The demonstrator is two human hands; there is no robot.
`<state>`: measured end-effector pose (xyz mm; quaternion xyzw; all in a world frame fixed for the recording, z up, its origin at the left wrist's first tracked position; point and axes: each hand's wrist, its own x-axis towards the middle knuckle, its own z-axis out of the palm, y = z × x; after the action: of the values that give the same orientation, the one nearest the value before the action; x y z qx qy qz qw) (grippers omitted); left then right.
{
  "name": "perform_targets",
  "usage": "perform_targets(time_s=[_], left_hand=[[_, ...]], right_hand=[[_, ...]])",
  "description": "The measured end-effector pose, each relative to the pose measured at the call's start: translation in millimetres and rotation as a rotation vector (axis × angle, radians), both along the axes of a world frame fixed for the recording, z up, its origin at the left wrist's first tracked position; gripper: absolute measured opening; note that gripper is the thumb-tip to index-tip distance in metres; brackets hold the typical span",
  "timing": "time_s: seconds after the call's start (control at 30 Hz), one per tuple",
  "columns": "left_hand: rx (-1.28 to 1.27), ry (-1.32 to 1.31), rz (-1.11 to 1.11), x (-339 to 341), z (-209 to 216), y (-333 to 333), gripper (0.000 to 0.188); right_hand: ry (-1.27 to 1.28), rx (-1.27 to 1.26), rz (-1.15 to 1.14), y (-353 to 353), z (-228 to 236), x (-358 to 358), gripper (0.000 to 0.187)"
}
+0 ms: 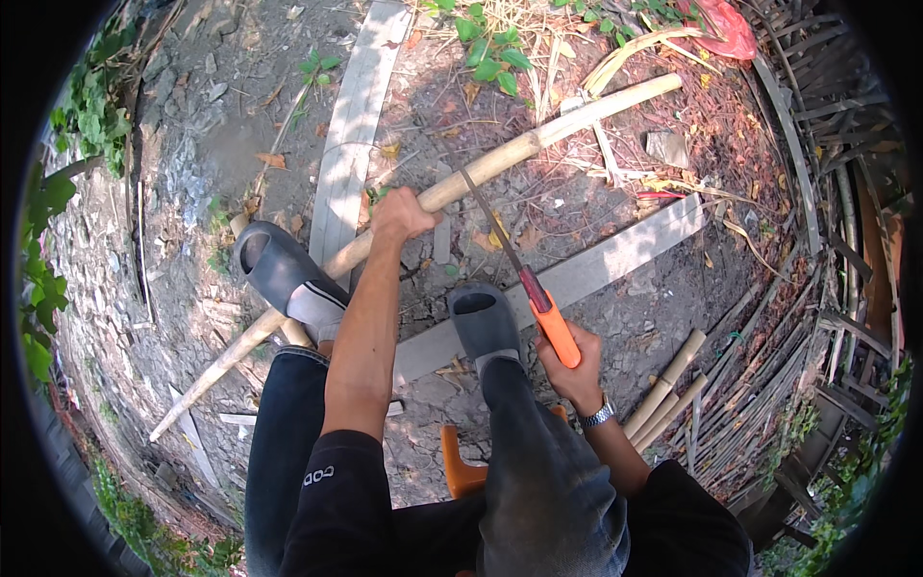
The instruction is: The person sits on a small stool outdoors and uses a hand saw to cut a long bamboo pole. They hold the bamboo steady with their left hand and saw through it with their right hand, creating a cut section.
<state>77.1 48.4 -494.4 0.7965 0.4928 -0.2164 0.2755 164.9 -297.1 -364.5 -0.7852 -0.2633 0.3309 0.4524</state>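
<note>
A long pale bamboo pole [577, 120] lies slantwise from the lower left to the upper right. My left hand [402, 213] is wrapped round its middle. In my right hand [574, 367] is the orange handle of a hand saw [551, 322], with the fingers closed on it. The saw's narrow dark blade points up and to the left. Its tip end meets the pole just right of my left hand; I cannot tell whether the teeth are in the wood. My left foot, in a dark slide sandal [279, 260], rests on or over the pole.
Flat grey boards [615, 260] lie on the cracked soil, one under my right sandal [484, 322]. Short bamboo pieces [663, 389] and a heap of thin sticks [760, 385] lie at the right. An orange plastic piece [460, 466] shows beneath me. A red plastic bag [723, 31] lies far right.
</note>
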Motion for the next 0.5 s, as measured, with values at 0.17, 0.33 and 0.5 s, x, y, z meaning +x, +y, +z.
perform_targets(time_s=[0.17, 0.33, 0.5], left_hand=[[-0.001, 0.021, -0.009, -1, -1, 1, 0.064], [-0.021, 0.053, -0.015, -1, -6, 3, 0.061], [-0.016, 0.027, -0.010, 0, -6, 3, 0.059]], right_hand=[[0.031, 0.019, -0.033, 5, 7, -6, 0.010], [0.059, 0.017, 0.016, 1, 5, -6, 0.010], [0.093, 0.137, 0.128, -12, -4, -4, 0.020]])
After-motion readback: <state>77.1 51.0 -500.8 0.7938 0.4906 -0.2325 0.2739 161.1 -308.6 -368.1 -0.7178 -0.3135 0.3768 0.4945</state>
